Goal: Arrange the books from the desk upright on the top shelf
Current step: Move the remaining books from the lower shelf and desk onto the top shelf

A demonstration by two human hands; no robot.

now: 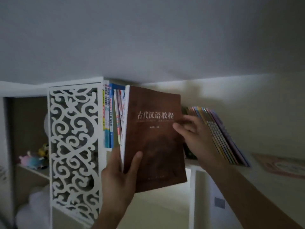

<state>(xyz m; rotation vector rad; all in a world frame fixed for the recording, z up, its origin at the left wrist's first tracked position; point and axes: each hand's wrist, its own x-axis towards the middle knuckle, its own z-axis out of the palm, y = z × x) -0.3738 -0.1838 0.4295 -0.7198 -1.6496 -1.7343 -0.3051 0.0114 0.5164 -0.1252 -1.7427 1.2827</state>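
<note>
Brown book (pixel 153 138), white Chinese title on cover: upright, tilted slightly, cover facing outward, held at top shelf (pixel 189 161) level. Upright books (pixel 112 116), blue, yellow and white spines: immediately to its left, against fretwork panel. Pastel-spined books (pixel 219 134): on shelf at right, leaning leftward.

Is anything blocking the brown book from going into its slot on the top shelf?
Nothing visible does: the brown book sits beside the upright books, and the right hand holds the leaning books aside.
</note>
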